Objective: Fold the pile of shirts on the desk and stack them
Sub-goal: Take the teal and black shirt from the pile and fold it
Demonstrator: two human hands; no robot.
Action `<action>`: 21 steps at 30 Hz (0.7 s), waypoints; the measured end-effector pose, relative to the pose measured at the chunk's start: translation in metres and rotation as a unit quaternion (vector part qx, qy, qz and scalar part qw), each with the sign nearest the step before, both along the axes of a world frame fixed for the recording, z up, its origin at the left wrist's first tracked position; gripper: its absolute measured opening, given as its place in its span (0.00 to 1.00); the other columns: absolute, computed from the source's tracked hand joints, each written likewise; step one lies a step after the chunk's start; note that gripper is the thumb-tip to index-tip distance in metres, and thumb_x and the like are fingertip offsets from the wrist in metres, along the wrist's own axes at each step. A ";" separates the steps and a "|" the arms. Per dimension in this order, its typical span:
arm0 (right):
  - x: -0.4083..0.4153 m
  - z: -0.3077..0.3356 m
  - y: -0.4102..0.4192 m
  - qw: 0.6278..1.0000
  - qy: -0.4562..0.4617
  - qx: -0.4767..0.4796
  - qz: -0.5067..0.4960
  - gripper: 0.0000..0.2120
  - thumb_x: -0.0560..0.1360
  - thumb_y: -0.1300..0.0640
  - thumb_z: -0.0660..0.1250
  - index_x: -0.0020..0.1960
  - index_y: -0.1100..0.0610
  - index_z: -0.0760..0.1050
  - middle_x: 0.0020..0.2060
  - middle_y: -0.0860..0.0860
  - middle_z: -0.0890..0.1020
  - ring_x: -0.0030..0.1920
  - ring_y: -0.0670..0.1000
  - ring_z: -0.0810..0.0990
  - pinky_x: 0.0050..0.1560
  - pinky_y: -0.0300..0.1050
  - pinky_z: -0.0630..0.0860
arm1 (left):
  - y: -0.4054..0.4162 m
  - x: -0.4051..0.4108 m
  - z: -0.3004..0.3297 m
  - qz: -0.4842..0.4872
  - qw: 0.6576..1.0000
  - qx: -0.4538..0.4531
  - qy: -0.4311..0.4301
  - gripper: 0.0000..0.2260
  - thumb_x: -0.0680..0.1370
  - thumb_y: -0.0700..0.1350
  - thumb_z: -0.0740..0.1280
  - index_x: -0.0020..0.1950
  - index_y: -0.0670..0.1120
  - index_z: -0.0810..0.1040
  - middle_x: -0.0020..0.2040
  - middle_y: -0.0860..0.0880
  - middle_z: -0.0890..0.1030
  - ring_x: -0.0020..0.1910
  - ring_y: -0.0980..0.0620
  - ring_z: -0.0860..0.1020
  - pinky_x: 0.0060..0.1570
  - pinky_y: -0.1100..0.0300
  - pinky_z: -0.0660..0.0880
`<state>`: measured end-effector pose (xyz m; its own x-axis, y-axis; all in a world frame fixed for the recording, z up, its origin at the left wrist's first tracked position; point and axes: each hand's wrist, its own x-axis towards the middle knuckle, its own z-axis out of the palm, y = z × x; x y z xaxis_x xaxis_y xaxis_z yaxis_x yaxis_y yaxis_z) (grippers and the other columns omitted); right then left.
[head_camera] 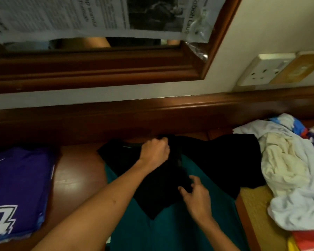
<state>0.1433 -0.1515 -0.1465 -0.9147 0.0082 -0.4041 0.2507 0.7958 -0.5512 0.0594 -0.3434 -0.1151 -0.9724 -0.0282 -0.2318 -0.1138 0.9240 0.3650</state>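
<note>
While your left hand (155, 151) is clenched on the black shirt (216, 160) near its collar, up against the back rail of the desk (76, 174), your right hand (196, 198) rests lower down on the same shirt with its fingers bent, seemingly pinching a fold of the cloth, though blur makes that hard to confirm. The black shirt lies spread across a teal shirt (170, 230) in the middle of the desk. To your left sits a folded purple shirt (18, 187), which looks like the start of the stack; to your right the unfolded pile (288, 174) of pale shirts lies crumpled, touching the black one's far edge.

Expect the black shirt to be light, limp and a little clingy against the teal cloth beneath, so it will likely drag that layer if you slide it. Taking it at the shoulder seam and the hem on one side should keep the fold straight; pinch, do not press, and lift clear before turning it over.
</note>
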 end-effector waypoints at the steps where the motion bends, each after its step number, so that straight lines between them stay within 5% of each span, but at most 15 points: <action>1: 0.007 -0.005 -0.001 1.000 0.014 0.004 -0.012 0.23 0.75 0.51 0.71 0.66 0.56 0.70 0.52 0.52 0.82 0.53 0.52 0.80 0.51 0.44 0.76 | 0.016 -0.013 0.002 0.002 0.999 0.018 -0.035 0.13 0.81 0.53 0.59 0.47 0.45 0.76 0.40 0.45 0.80 0.42 0.42 0.80 0.39 0.50 0.78; 6: 0.029 -0.019 -0.008 0.995 0.076 -0.037 -0.053 0.16 0.76 0.58 0.69 0.63 0.57 0.76 0.55 0.51 0.81 0.55 0.51 0.80 0.59 0.45 0.76 | 0.053 -0.051 -0.012 0.020 0.984 -0.043 -0.173 0.20 0.78 0.62 0.62 0.54 0.45 0.76 0.49 0.46 0.79 0.51 0.44 0.78 0.40 0.54 0.74; 9: 0.035 -0.020 -0.011 0.985 0.170 -0.038 0.007 0.13 0.74 0.61 0.72 0.58 0.56 0.78 0.47 0.49 0.81 0.49 0.50 0.78 0.51 0.44 0.78 | 0.050 -0.052 -0.019 0.058 0.984 -0.006 -0.170 0.14 0.79 0.57 0.63 0.52 0.46 0.75 0.50 0.47 0.79 0.47 0.47 0.79 0.38 0.56 0.75; 14: 0.047 -0.021 -0.017 0.957 0.240 -0.066 0.148 0.20 0.72 0.61 0.73 0.60 0.50 0.69 0.44 0.47 0.79 0.45 0.46 0.76 0.47 0.41 0.74 | 0.019 -0.042 -0.009 0.175 0.938 0.235 -0.184 0.10 0.80 0.48 0.63 0.49 0.43 0.79 0.40 0.46 0.81 0.37 0.49 0.81 0.36 0.57 0.80; 18: 0.055 -0.017 -0.047 0.937 0.258 -0.106 0.212 0.27 0.68 0.68 0.73 0.63 0.54 0.69 0.47 0.51 0.79 0.47 0.48 0.74 0.48 0.41 0.74 | -0.036 -0.016 0.012 0.235 0.861 0.417 -0.170 0.08 0.81 0.46 0.63 0.52 0.44 0.79 0.48 0.47 0.80 0.47 0.51 0.78 0.39 0.60 0.78; 21: 0.063 -0.012 -0.079 0.916 0.271 -0.111 0.274 0.27 0.67 0.69 0.70 0.63 0.56 0.70 0.49 0.51 0.80 0.47 0.50 0.75 0.47 0.42 0.75 | -0.082 0.014 0.011 0.294 0.815 0.467 -0.177 0.09 0.82 0.47 0.63 0.56 0.46 0.78 0.53 0.45 0.82 0.51 0.48 0.80 0.48 0.55 0.80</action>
<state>0.2058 -0.2306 -0.1585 -0.8239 -0.5392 0.1745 -0.5113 0.5743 -0.6394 0.0729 -0.4257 -0.1042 -0.7222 -0.1161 -0.6819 -0.6872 0.0087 0.7264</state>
